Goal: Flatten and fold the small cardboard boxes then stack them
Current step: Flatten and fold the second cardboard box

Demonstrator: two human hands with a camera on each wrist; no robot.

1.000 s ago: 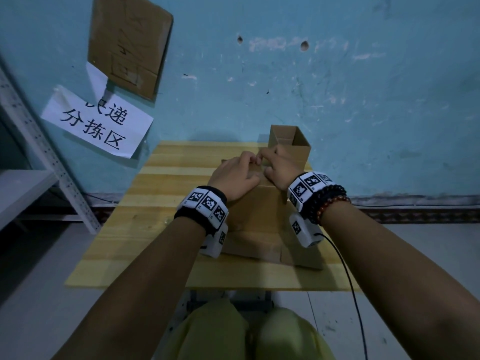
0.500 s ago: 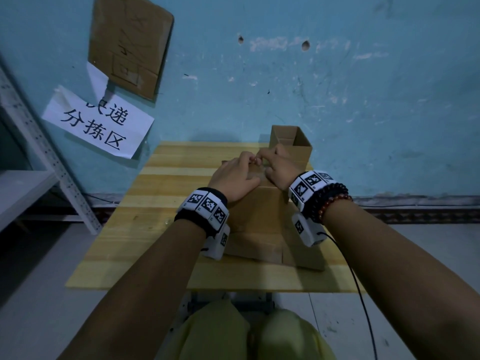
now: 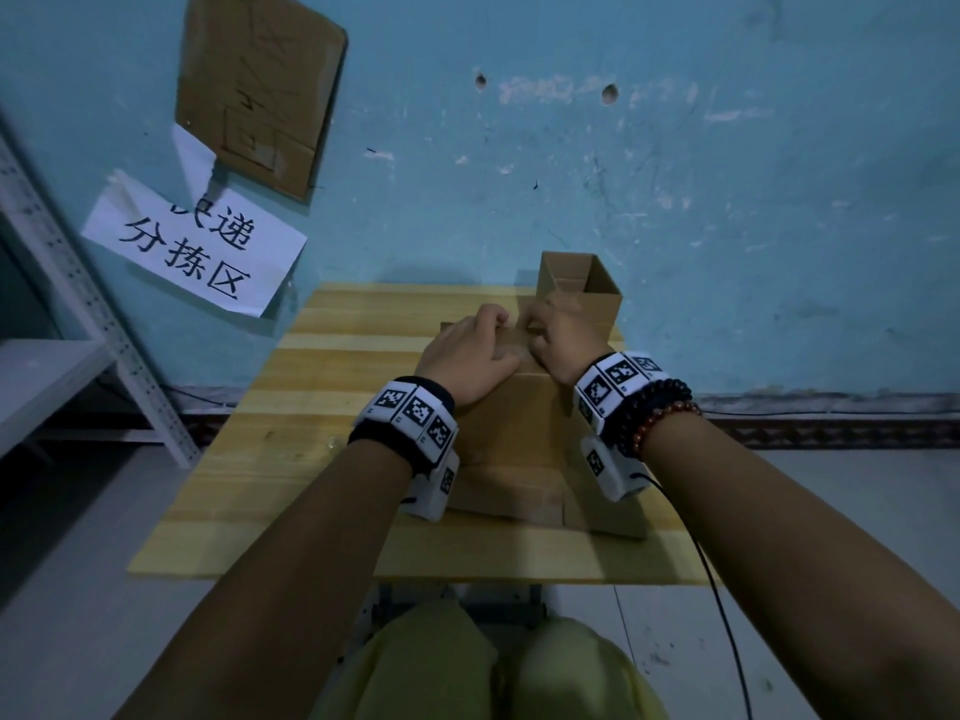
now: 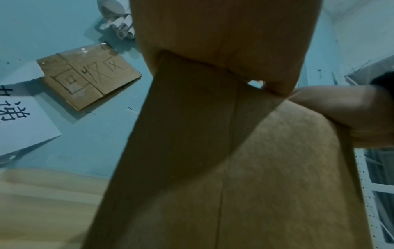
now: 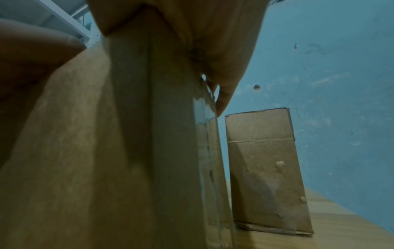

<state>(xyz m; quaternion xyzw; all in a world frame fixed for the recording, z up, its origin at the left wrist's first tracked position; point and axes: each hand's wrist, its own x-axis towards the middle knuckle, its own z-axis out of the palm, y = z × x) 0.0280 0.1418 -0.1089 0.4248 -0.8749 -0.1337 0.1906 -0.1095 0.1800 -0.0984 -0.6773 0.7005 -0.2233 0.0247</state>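
Tall brown box [image 3: 514, 423] under both hands: matt corrugated cardboard, fibrous surface; a glossy strip of clear tape [image 5: 204, 121] runs along its edge by the right fingertips. Open brown box [image 3: 582, 293] beyond the right hand: matt cardboard, scuffed and torn in spots. Pale slatted tabletop [image 3: 311, 407]: wood, smooth, low sheen. Blue wall [image 3: 675, 200] beyond the hands: matt paint, chipped, pitted.

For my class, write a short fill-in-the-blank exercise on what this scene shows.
1. Both hands, left hand and right hand, work at the top of a cardboard ____.
2. The open box stands at the table's ____ edge, by the wall.
3. The table top is made of ____.

Missing words: box; far; wood
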